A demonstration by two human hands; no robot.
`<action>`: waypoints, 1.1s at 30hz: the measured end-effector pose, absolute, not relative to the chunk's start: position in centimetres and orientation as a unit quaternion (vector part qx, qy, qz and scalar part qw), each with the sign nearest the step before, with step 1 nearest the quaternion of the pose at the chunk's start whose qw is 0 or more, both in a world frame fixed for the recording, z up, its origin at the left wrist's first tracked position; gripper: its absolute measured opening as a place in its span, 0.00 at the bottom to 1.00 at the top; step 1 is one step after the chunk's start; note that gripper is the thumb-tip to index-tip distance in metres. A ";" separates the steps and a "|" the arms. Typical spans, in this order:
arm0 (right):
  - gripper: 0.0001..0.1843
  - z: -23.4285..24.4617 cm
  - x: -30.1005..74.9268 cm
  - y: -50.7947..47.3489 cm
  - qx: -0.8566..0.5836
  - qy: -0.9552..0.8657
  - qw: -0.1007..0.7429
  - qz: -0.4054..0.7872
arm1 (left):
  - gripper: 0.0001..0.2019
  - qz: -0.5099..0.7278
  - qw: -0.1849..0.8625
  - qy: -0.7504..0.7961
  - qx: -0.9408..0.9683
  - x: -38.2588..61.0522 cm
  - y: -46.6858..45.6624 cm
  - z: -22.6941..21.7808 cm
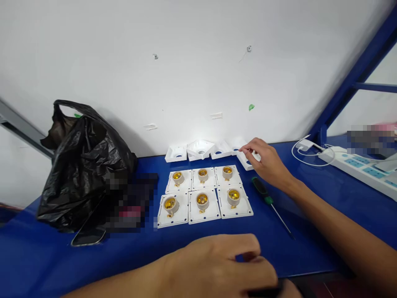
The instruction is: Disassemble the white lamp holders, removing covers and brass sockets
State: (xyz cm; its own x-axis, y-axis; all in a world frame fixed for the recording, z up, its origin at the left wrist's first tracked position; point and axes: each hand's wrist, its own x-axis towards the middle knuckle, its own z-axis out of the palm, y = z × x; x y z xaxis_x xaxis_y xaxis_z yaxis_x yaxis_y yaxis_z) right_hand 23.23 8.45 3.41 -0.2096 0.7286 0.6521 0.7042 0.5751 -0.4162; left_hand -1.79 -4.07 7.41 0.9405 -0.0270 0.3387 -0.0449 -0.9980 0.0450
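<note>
Several white square lamp-holder plates (203,194) with brass sockets lie in a grid on the blue table (310,240). Behind them, along the wall, sits a row of white empty covers (200,149). My right hand (266,163) reaches out to the rightmost white cover (246,162), its fingers pinched on the cover's edge. My left hand (223,265) rests near the table's front edge with fingers curled loosely; whether it holds anything is hidden. A screwdriver with a green and black handle (263,191) lies on the table just under my right wrist.
A crumpled black plastic bag (83,161) stands at the left, with a phone (89,236) lying in front of it. A white power strip (356,167) and a coiled white cable (310,151) sit at the right. A blue metal frame (350,78) rises at the back right.
</note>
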 end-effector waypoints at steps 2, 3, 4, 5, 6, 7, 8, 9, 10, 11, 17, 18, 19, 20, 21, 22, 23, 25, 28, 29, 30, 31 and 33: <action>0.13 3.6 23.2 8.4 -0.466 -0.783 0.409 0.053 | 0.12 0.225 -0.026 -0.044 0.973 -1.4 -3.2 5.6; 0.13 3.7 23.3 8.3 -0.468 -0.786 0.398 0.069 | 0.12 0.235 -0.046 -0.019 0.971 -1.3 -2.8 4.7; 0.13 3.8 23.3 8.2 -0.471 -0.789 0.386 0.082 | 0.12 0.250 -0.055 -0.011 0.967 -1.3 -2.5 3.8; 0.13 3.9 23.3 8.1 -0.474 -0.795 0.368 0.092 | 0.12 0.254 -0.050 0.012 0.966 -1.4 -2.2 3.1; 0.13 4.1 23.3 7.9 -0.479 -0.801 0.345 0.098 | 0.13 0.264 -0.046 0.027 0.963 -1.6 -1.9 2.5; 0.16 4.3 23.4 7.8 -0.485 -0.807 0.322 0.099 | 0.15 0.269 -0.041 0.041 0.961 -1.8 -1.7 2.1; 0.20 4.5 23.4 7.5 -0.491 -0.812 0.301 0.096 | 0.15 0.268 -0.036 0.060 0.961 -2.1 -1.6 1.9; 0.22 4.8 23.4 7.3 -0.496 -0.815 0.285 0.092 | 0.16 0.263 -0.033 0.079 0.961 -2.3 -1.4 1.7; 0.24 5.0 23.4 7.1 -0.497 -0.818 0.275 0.090 | 0.16 0.252 -0.033 0.099 0.962 -2.5 -1.4 1.7; 0.24 5.3 23.4 6.8 -0.494 -0.821 0.270 0.094 | 0.16 0.240 -0.037 0.115 0.963 -2.7 -1.3 1.7; 0.17 6.7 23.5 5.7 -0.449 -0.844 0.182 0.230 | 0.13 0.260 -0.117 0.206 0.936 -3.2 -0.2 1.1; 0.15 6.7 23.4 5.6 -0.443 -0.846 0.151 0.253 | 0.11 0.268 -0.121 0.235 0.926 -3.3 0.1 1.0; 0.14 6.7 23.3 5.5 -0.438 -0.848 0.123 0.270 | 0.09 0.273 -0.119 0.258 0.919 -3.4 0.4 1.0; 0.14 6.6 23.2 5.5 -0.434 -0.850 0.102 0.280 | 0.08 0.278 -0.111 0.270 0.915 -3.6 0.6 1.0; 0.13 6.5 23.0 5.4 -0.430 -0.853 0.090 0.282 | 0.08 0.283 -0.099 0.274 0.914 -3.7 0.9 1.1; 0.14 6.3 22.9 5.4 -0.427 -0.857 0.084 0.278 | 0.09 0.290 -0.085 0.273 0.913 -3.8 1.2 1.1; 0.15 6.1 22.7 5.5 -0.421 -0.861 0.081 0.273 | 0.10 0.300 -0.072 0.272 0.912 -4.0 1.4 1.1; 0.16 5.9 22.5 5.5 -0.406 -0.869 0.078 0.271 | 0.12 0.322 -0.054 0.275 0.904 -4.1 1.7 1.1; 0.16 6.2 22.6 5.6 -0.409 -0.861 0.070 0.295 | 0.17 0.332 -0.044 0.270 0.903 -4.1 1.8 1.0; 0.17 6.4 22.8 5.5 -0.422 -0.852 0.066 0.302 | 0.18 0.327 -0.044 0.268 0.905 -4.1 1.8 0.9; 0.18 6.6 23.0 5.5 -0.440 -0.842 0.061 0.307 | 0.19 0.318 -0.047 0.269 0.908 -4.0 1.7 0.8; 0.21 6.8 23.3 5.4 -0.462 -0.830 0.053 0.308 | 0.20 0.304 -0.057 0.270 0.912 -3.8 1.6 0.7; 0.26 7.1 23.8 5.3 -0.511 -0.807 0.029 0.295 | 0.20 0.265 -0.092 0.274 0.920 -3.4 1.4 0.6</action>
State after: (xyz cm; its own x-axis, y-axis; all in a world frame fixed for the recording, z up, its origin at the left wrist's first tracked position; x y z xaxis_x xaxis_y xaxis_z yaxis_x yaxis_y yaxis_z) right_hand 23.82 5.30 7.13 -0.4768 0.8413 -0.2549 0.8073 0.3043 -0.5056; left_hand -3.35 1.43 0.55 0.7090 0.4563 0.5377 0.5534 -0.8326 -0.0231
